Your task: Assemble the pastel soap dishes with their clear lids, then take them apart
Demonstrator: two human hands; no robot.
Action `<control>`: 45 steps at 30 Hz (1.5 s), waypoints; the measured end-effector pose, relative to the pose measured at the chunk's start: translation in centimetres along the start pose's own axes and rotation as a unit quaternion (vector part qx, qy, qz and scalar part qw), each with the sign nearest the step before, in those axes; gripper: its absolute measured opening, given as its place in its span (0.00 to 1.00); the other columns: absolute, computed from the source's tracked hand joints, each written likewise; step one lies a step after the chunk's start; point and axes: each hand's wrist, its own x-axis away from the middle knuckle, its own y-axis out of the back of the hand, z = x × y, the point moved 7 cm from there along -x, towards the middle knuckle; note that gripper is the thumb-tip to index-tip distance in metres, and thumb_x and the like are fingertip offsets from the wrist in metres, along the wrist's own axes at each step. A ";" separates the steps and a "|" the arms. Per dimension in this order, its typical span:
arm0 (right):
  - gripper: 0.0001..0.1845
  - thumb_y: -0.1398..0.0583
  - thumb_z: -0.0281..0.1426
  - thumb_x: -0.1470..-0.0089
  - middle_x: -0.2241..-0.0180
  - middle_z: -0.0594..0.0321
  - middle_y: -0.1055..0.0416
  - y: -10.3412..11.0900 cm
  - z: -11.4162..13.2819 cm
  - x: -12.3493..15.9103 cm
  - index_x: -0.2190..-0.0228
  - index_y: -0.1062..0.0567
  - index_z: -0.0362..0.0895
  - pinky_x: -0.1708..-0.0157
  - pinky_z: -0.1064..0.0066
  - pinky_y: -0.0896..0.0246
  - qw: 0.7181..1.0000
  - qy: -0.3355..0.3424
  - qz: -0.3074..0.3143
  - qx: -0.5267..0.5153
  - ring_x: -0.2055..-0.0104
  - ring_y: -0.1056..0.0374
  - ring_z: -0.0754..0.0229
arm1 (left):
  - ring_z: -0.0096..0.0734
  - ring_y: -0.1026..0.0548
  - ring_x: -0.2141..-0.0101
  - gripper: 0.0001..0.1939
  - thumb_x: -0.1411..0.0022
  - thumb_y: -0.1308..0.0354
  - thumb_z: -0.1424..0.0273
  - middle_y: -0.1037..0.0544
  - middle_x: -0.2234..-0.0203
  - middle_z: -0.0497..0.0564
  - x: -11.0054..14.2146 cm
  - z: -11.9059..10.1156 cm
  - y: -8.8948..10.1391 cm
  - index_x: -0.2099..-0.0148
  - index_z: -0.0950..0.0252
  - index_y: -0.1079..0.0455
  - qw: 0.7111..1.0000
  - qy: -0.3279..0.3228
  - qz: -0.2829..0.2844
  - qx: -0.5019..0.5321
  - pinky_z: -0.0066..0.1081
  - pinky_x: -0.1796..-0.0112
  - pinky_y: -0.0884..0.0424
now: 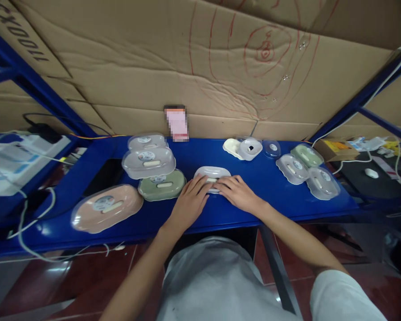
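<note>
A white oval soap box with a clear lid (212,173) lies in the middle of the blue shelf (203,214). My left hand (191,200) rests on its near left part with fingers laid over the lid. Pressing on the near right part is my right hand (238,192), fingers flat. The fingertips of both hands meet over the lid's near edge and hide it. Neither hand lifts the box.
Left of the hands lie a green box (161,184), a pink box (104,207) and two stacked clear-lidded boxes (148,161). At the back right are loose white parts (243,148), and several lidded boxes (304,170). A cardboard wall (200,67) stands behind; cables hang at left.
</note>
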 end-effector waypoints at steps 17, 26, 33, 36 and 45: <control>0.22 0.51 0.37 0.24 0.40 0.58 0.23 2.0 -4.1 -0.5 0.38 0.24 0.54 0.38 0.58 0.36 0.992 -0.072 -0.004 -0.105 0.37 0.29 0.52 | 0.47 0.24 0.42 0.15 0.23 0.47 0.69 0.20 0.44 0.58 0.9 0.1 0.1 0.41 0.63 0.25 0.999 -0.009 -0.019 0.045 0.49 0.41 0.28; 0.25 0.41 0.37 0.34 0.42 0.45 0.23 4.8 -22.5 -2.2 0.39 0.24 0.42 0.39 0.42 0.35 0.940 -0.335 -0.063 -0.001 0.39 0.30 0.38 | 0.41 0.22 0.47 0.11 0.25 0.42 0.68 0.18 0.48 0.55 1.1 -1.0 1.1 0.47 0.59 0.21 0.995 -0.049 -0.013 0.085 0.43 0.46 0.28; 0.23 0.46 0.44 0.27 0.40 0.46 0.25 5.5 -11.8 0.0 0.40 0.21 0.50 0.36 0.41 0.43 0.958 -0.253 -0.136 0.018 0.37 0.33 0.39 | 0.47 0.24 0.41 0.15 0.26 0.40 0.66 0.24 0.41 0.61 1.3 -0.6 1.2 0.40 0.60 0.27 0.995 -0.018 -0.038 0.087 0.46 0.44 0.25; 0.17 0.41 0.42 0.29 0.45 0.58 0.20 3.5 -3.8 1.1 0.42 0.21 0.59 0.36 0.46 0.40 0.979 -0.169 -0.108 -0.016 0.42 0.27 0.47 | 0.55 0.35 0.31 0.30 0.28 0.37 0.62 0.39 0.29 0.66 1.6 0.1 1.3 0.29 0.59 0.38 0.993 0.022 -0.066 0.093 0.51 0.38 0.28; 0.36 0.39 0.43 0.30 0.29 0.50 0.37 1.7 2.3 2.2 0.27 0.41 0.51 0.27 0.42 0.47 0.996 -0.027 -0.036 -0.072 0.24 0.46 0.46 | 0.52 0.38 0.28 0.37 0.27 0.38 0.62 0.39 0.27 0.63 1.8 0.6 -0.3 0.23 0.56 0.47 0.991 0.012 -0.031 0.131 0.54 0.32 0.35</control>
